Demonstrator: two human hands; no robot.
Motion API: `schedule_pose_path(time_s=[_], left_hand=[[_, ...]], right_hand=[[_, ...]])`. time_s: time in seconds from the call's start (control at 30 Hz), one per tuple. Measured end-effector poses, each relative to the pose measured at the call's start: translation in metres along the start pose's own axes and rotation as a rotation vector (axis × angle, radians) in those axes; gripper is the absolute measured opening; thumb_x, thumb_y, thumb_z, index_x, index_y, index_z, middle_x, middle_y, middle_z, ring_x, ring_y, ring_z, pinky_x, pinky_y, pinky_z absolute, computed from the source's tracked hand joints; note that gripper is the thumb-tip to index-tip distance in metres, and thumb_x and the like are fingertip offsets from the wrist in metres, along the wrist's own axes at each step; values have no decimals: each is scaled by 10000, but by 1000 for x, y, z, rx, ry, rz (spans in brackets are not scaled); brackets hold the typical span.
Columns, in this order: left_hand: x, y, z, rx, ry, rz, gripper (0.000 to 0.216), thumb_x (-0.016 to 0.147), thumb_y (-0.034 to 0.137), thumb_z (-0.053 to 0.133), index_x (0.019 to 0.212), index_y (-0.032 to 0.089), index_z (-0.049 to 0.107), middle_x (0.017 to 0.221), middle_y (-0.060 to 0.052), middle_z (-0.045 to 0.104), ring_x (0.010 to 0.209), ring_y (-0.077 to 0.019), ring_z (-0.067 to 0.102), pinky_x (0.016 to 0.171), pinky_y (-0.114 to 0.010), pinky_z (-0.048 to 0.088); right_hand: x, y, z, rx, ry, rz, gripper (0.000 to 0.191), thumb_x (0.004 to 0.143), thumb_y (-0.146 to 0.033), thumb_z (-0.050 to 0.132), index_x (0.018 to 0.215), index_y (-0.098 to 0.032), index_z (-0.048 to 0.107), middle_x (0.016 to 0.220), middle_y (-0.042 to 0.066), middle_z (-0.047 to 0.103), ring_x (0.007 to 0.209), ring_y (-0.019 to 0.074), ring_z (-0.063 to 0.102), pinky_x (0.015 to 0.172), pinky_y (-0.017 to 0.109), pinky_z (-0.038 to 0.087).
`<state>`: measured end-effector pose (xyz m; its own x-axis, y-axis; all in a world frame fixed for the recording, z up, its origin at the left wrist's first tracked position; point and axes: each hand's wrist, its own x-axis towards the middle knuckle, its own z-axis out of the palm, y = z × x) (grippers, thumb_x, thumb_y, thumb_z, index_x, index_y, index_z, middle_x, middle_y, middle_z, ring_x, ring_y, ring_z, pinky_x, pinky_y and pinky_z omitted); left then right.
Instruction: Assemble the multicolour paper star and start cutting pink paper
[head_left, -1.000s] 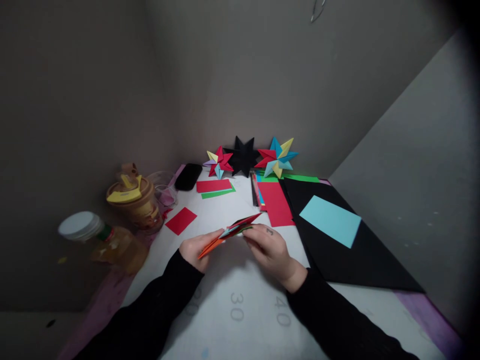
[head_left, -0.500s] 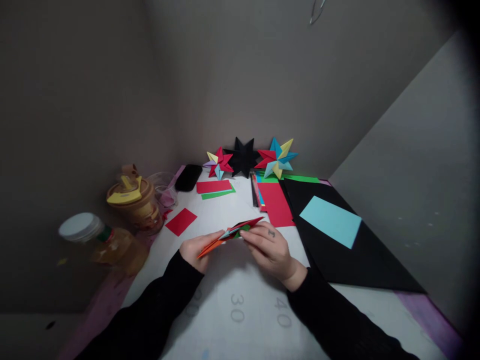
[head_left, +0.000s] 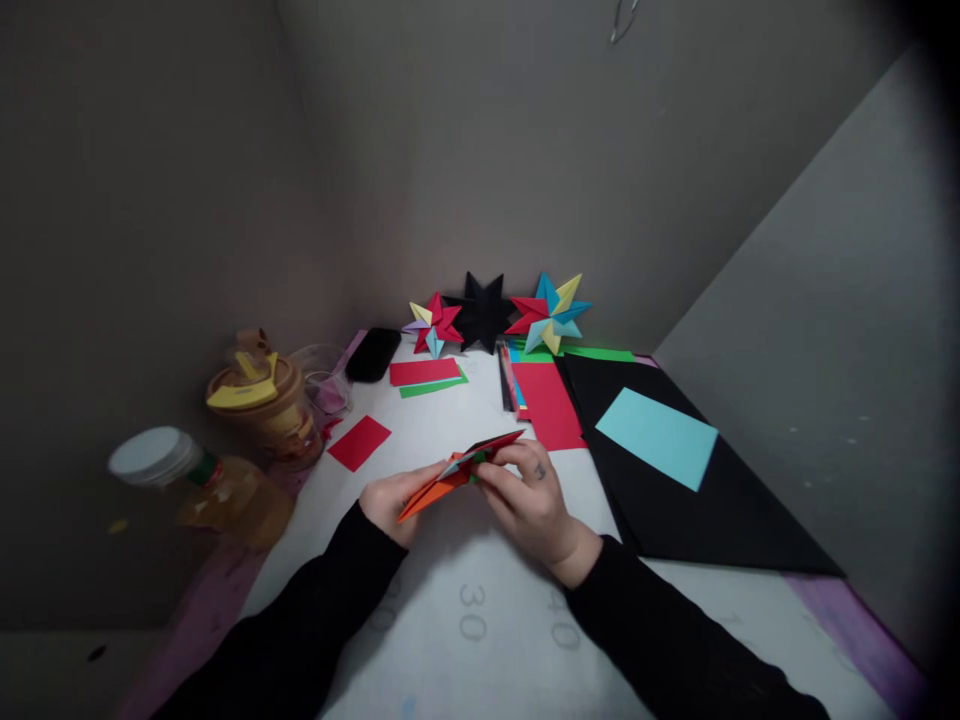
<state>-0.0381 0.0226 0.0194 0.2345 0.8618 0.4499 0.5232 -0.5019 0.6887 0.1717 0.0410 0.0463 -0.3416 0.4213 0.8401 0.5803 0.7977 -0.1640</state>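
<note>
Between my hands, above the white tabletop, is a folded paper piece in orange, red, light blue and green, tilted nearly edge-on to me. My left hand is closed on its left, orange end. On the right side, the fingers of my right hand pinch the piece near its green part, with the red point sticking out above them. The fingertips are partly hidden behind the paper. A red paper rectangle lies on the table beyond my left hand.
Paper stars, one black, lean on the back wall. Black sheets with a light blue paper lie right; red sheets lie behind my right hand. A bottle, a brown cup and a phone stand or lie left.
My right hand has shifted slightly left and its fingers have moved on the piece. More of the orange part shows. The whole view has moved a little.
</note>
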Motion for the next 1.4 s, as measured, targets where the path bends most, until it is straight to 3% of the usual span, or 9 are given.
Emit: schedule_pose_path(time_s=[0.2, 0.33, 0.57, 0.77, 0.97, 1.13, 1.4], left_hand=[[-2, -1, 1, -18, -10, 20, 393, 793, 178, 586, 1177, 237, 642, 1114, -43, 707, 943, -197, 696, 827, -301, 574], [-2, 1, 0, -27, -18, 37, 398, 794, 211, 581, 1187, 230, 636, 1116, -49, 707, 964, -197, 689, 840, -297, 568], [-1, 6, -4, 55, -43, 91, 447, 804, 109, 487, 1223, 212, 605, 1122, -52, 704, 948, -182, 694, 829, -289, 566], [4, 19, -11, 81, -25, 123, 397, 838, 95, 495, 1182, 243, 626, 1046, -25, 734, 864, -165, 714, 766, -243, 574], [3, 26, -14, 109, -11, 192, 439, 842, 79, 509, 1228, 273, 591, 1048, 4, 734, 846, -145, 717, 743, -197, 569], [0, 23, -10, 101, -8, 182, 439, 828, 62, 493, 1206, 254, 607, 1086, -13, 721, 893, -154, 709, 807, -221, 562], [1, 31, -7, 120, -56, 180, 393, 864, 120, 481, 1209, 263, 604, 1020, -19, 742, 795, -161, 727, 711, -225, 584]], right_hand=[[-2, -2, -3, -104, 32, -138, 265, 785, -43, 570, 982, -202, 646, 861, 48, 686, 745, 194, 511, 661, 349, 435], [1, -3, -8, -78, -16, -194, 276, 777, -29, 542, 965, -209, 629, 873, 39, 700, 691, 180, 516, 629, 341, 401], [10, -4, -7, -107, -111, -119, 203, 789, -40, 472, 839, -187, 603, 678, 20, 646, 641, 176, 492, 615, 336, 330], [14, -8, -15, 52, -30, 43, 127, 809, -107, 576, 877, -208, 609, 751, 19, 673, 713, 189, 503, 691, 358, 380], [16, -13, -25, 82, 48, 47, 227, 801, -103, 611, 971, -250, 646, 828, 36, 662, 801, 201, 510, 717, 363, 408], [16, -12, -25, 15, -11, -16, 290, 808, -48, 510, 982, -235, 647, 846, 16, 697, 761, 193, 457, 697, 378, 364], [16, -12, -21, -58, -51, 32, 158, 799, -121, 530, 863, -225, 632, 739, 10, 667, 783, 203, 471, 746, 395, 304]])
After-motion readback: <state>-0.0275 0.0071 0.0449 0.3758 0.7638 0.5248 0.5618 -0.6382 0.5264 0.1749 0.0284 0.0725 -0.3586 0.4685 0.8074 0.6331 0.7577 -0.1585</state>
